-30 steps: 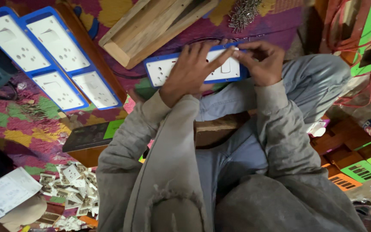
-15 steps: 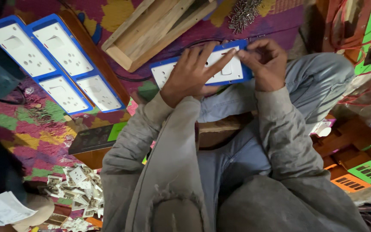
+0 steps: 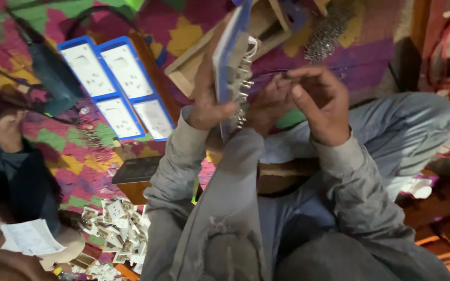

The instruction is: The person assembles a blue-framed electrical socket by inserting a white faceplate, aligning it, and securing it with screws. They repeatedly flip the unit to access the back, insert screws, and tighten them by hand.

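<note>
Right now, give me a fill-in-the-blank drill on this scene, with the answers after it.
1. The left hand holds the blue-edged switch panel turned on its ____.
2. The four finished panels on the patterned cloth have ____ borders.
3. The right hand is beside the panel's ____ side.
4. The wooden frame lies on the ____.

Answers: edge; blue; back; cloth

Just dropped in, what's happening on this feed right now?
A seated person grips a blue-edged switch plate in the left hand, held on edge so the metal parts on its back show. The right hand works at that back with pinched fingers. More blue-edged plates lie on the patterned cloth, beside a wooden tray; small white parts are heaped lower left.
</note>
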